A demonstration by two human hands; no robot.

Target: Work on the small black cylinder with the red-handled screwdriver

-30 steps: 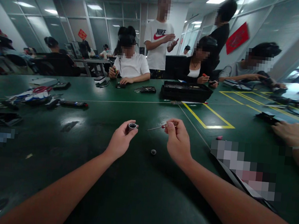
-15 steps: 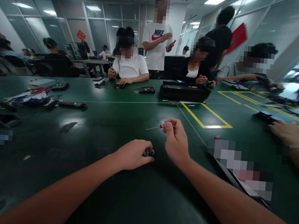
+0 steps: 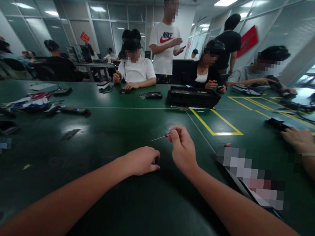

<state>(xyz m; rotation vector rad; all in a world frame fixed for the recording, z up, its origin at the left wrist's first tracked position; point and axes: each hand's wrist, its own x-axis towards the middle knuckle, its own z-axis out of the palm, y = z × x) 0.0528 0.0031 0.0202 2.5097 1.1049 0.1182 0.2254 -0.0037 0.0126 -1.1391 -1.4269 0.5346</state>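
My right hand (image 3: 184,147) is closed round the handle of a small screwdriver (image 3: 159,138) with a red collar. Its thin shaft points left and slightly down, above the green tabletop (image 3: 115,206). Left of it, my left hand (image 3: 142,160) curls over a small dark, shiny object (image 3: 156,160), low over the table. Most of that object is hidden by the fingers, so its kind does not show. The screwdriver tip is apart from the left hand, a little beyond it.
Ahead stands a long black open box (image 3: 193,97). Yellow tape (image 3: 228,133) marks rectangles at right. A co-worker's hand (image 3: 297,139) rests near a black object on the right. Cables and tools (image 3: 33,102) lie at left. Several people sit across the table.
The screwdriver's shaft now tilts further downward, and its tip is nearer the left hand. My left hand has turned, so less of the small object shows. The view shifted slightly.
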